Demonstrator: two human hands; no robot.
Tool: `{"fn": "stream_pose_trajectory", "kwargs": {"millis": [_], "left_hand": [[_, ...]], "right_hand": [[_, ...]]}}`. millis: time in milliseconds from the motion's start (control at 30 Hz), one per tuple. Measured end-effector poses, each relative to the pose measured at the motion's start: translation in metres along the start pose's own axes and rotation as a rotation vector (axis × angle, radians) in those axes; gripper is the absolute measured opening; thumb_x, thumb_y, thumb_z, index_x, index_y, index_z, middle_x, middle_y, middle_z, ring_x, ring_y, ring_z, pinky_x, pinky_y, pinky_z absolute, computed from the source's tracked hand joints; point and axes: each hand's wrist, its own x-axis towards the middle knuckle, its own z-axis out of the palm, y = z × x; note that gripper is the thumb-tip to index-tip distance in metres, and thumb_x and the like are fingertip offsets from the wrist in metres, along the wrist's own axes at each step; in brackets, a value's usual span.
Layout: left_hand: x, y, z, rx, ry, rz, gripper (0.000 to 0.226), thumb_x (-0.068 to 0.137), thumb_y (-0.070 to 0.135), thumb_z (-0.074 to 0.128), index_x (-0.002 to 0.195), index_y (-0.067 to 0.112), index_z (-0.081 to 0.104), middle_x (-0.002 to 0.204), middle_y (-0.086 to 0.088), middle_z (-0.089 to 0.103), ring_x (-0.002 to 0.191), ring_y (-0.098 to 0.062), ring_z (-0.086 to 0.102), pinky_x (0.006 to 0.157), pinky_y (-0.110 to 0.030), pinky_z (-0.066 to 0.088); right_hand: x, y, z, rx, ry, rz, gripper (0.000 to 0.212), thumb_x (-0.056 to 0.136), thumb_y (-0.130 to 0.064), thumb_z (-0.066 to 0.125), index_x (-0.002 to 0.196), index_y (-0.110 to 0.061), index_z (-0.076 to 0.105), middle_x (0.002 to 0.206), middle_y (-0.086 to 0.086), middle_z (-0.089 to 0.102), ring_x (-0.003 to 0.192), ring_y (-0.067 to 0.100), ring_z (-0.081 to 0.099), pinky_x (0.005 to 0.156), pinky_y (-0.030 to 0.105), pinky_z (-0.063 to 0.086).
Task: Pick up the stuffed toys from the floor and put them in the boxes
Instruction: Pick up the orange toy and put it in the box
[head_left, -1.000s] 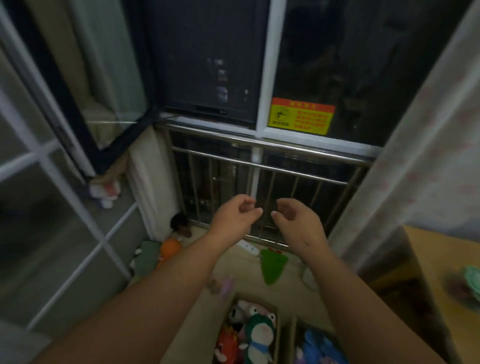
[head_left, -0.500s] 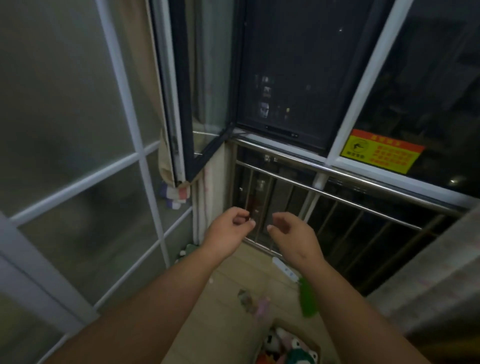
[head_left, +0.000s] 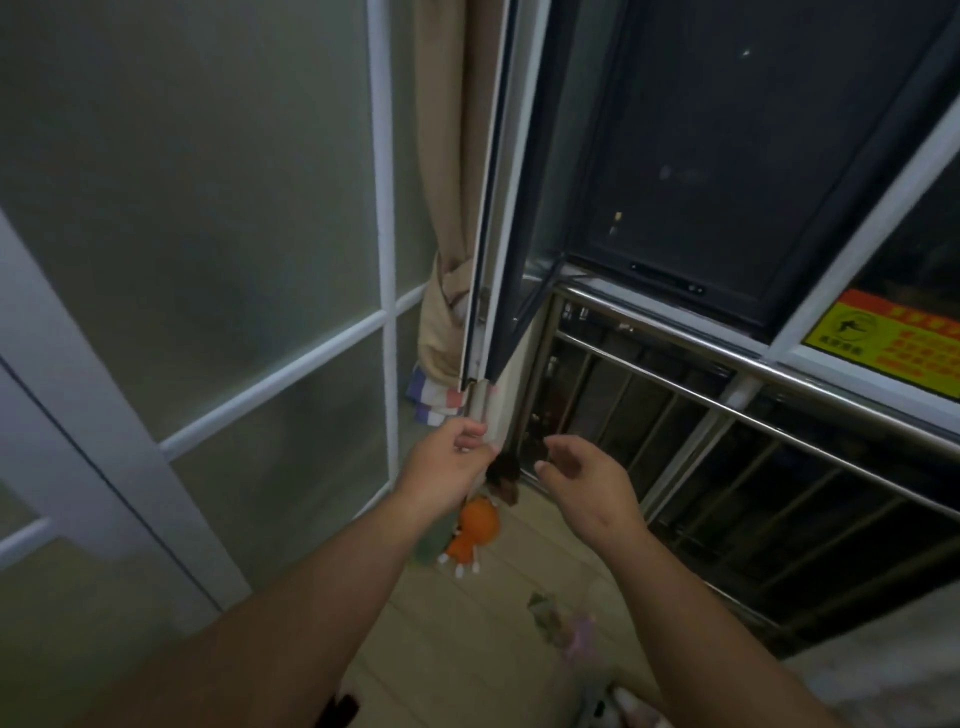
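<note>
1. Step in hand: the reach toward the next toys; nothing is held and nothing is being carried to a box.
2. The left grip (head_left: 449, 460), a bare hand, is clenched loosely, its fingers curled in toward the thumb with nothing visible between them; it hangs in front of the lower end of the tied-back curtain (head_left: 441, 322).
3. The right grip (head_left: 584, 480) is released, fingers and thumb loosely bent and apart, empty; it hovers just beside the left, in front of the metal railing (head_left: 727, 410).
4. The task's things lie below the two grips on the floor (head_left: 467, 649), in the corner between the glass partition and the railing: an orange stuffed toy (head_left: 478, 527), a dark-haired toy (head_left: 505, 473) touching its upper end, and a greenish toy (head_left: 431, 548) partly hidden under the left wrist.
5. A small blurred toy (head_left: 545, 613) lies apart from that heap, nearer the person.
6. The boxes are not clearly in view; a pale shape at the bottom edge may belong to one, but I cannot tell.
7. Judgement: the task is part done at most, since several toys remain on the floor.
8. The next move calls for bending down and lowering both grips into the corner; the orange toy is the plainest target; soft plush should yield to a whole-hand grasp; the railing and curtain crowd the approach.
</note>
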Motion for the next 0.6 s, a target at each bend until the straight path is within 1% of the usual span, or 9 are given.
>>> {"fn": "stream_pose_trajectory", "kwargs": {"millis": [67, 133, 233, 333, 400, 533, 600], "left_hand": [[0.007, -0.009, -0.008, 0.023, -0.006, -0.022, 0.021, 0.081, 0.035, 0.067, 0.101, 0.031, 0.061, 0.095, 0.011, 0.063, 0.088, -0.003, 0.060, 0.080, -0.024, 0.047], [0.014, -0.016, -0.011, 0.041, -0.004, -0.033, 0.019, 0.080, 0.038, 0.067, 0.098, 0.035, 0.060, 0.095, 0.014, 0.062, 0.088, 0.000, 0.059, 0.078, -0.023, 0.046], [0.025, -0.021, -0.007, 0.024, 0.007, -0.044, 0.019, 0.079, 0.040, 0.067, 0.096, 0.038, 0.059, 0.094, 0.015, 0.062, 0.087, 0.001, 0.059, 0.076, -0.023, 0.046], [0.037, -0.024, 0.001, 0.021, 0.002, -0.049, 0.020, 0.077, 0.042, 0.066, 0.095, 0.040, 0.058, 0.094, 0.016, 0.062, 0.089, -0.001, 0.059, 0.080, -0.025, 0.048], [0.047, -0.027, 0.008, 0.026, -0.003, -0.058, 0.017, 0.079, 0.039, 0.066, 0.093, 0.042, 0.058, 0.095, 0.016, 0.062, 0.090, -0.002, 0.059, 0.082, -0.028, 0.048], [0.072, -0.030, 0.027, 0.035, 0.012, -0.096, 0.013, 0.077, 0.041, 0.067, 0.086, 0.045, 0.058, 0.094, 0.017, 0.062, 0.089, 0.000, 0.060, 0.079, -0.025, 0.048], [0.087, -0.032, 0.041, 0.037, 0.028, -0.112, 0.013, 0.077, 0.040, 0.068, 0.084, 0.044, 0.058, 0.093, 0.017, 0.063, 0.088, 0.000, 0.059, 0.079, -0.025, 0.047]], "right_hand": [[0.005, -0.001, 0.008, -0.003, -0.015, 0.014, 0.036, 0.083, -0.036, 0.067, 0.118, -0.030, 0.063, 0.112, -0.009, 0.066, 0.102, 0.008, 0.060, 0.085, 0.021, 0.042], [0.010, -0.001, 0.013, 0.001, -0.022, 0.029, 0.036, 0.084, -0.035, 0.068, 0.118, -0.030, 0.063, 0.112, -0.008, 0.066, 0.101, 0.008, 0.059, 0.085, 0.021, 0.041], [0.023, 0.003, 0.017, -0.001, -0.038, 0.024, 0.035, 0.084, -0.032, 0.068, 0.119, -0.027, 0.064, 0.115, -0.005, 0.066, 0.103, 0.008, 0.060, 0.086, 0.019, 0.040], [0.039, 0.008, 0.019, 0.002, -0.050, 0.013, 0.036, 0.085, -0.031, 0.068, 0.120, -0.026, 0.063, 0.117, -0.006, 0.066, 0.105, 0.009, 0.060, 0.088, 0.020, 0.042], [0.051, 0.015, 0.020, 0.005, -0.064, 0.010, 0.036, 0.084, -0.032, 0.067, 0.120, -0.028, 0.063, 0.117, -0.008, 0.065, 0.106, 0.008, 0.060, 0.090, 0.022, 0.044], [0.084, 0.037, 0.018, 0.070, -0.094, 0.025, 0.035, 0.083, -0.031, 0.068, 0.117, -0.028, 0.064, 0.115, -0.007, 0.067, 0.106, 0.008, 0.061, 0.096, 0.029, 0.047], [0.104, 0.051, 0.015, 0.075, -0.107, 0.036, 0.035, 0.083, -0.031, 0.068, 0.117, -0.028, 0.064, 0.114, -0.007, 0.067, 0.105, 0.007, 0.061, 0.094, 0.026, 0.046]]}}
